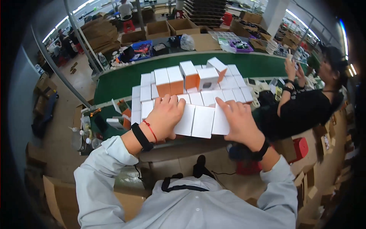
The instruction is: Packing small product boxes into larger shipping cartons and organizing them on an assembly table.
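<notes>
A row of three small white boxes (203, 121) is squeezed side by side between my hands at the near edge of the green bench. My left hand (164, 116), a red cord and black band at its wrist, presses the left end of the row. At the right end my right hand (243, 121) grips with its thumb along the last box, its fingers partly hidden. Just beyond lies a wide stack of similar white boxes (146, 92). Several boxes with orange sides (176, 89) stand on top of it, beside one with a dark picture on its front (209, 84).
An open box (115, 123) and bottles (95, 143) are left of the stack. A co-worker in black (309, 108) sits at the right, hands raised over small devices (259, 91). Behind the green bench (114, 82) are a blue bin (142, 49) and cartons (158, 29).
</notes>
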A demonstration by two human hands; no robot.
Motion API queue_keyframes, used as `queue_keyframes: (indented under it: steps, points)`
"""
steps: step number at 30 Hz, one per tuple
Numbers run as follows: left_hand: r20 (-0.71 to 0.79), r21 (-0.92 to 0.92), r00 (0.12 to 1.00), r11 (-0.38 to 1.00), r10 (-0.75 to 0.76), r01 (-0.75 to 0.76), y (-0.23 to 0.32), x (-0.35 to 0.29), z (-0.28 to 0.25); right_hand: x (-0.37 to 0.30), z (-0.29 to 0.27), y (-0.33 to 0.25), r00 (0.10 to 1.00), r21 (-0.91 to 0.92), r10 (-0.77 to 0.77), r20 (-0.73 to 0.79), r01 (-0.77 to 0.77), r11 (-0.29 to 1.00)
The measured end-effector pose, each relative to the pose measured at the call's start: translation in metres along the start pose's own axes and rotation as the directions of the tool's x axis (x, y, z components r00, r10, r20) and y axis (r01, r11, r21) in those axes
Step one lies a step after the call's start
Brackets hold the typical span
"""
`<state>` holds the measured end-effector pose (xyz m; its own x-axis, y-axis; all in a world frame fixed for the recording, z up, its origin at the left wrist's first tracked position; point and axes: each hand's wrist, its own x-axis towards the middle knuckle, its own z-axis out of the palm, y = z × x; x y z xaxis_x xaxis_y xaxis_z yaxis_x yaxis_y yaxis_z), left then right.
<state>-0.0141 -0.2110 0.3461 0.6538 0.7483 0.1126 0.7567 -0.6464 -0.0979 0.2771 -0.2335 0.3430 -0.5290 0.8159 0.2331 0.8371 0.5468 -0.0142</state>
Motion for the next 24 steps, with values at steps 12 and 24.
queue_keyframes:
  steps: [12,24]
  points:
    - [-0.032,-0.119,0.993,0.987,-0.11,0.105,-0.038,0.104,0.107,0.11,0.094,0.179,0.899,0.218,-0.435,0.043,0.417,0.882]
    - [-0.405,-0.501,0.864,0.863,-0.297,0.062,-0.007,0.086,0.099,0.009,0.139,0.141,0.821,0.186,0.211,-0.531,-0.13,0.974]
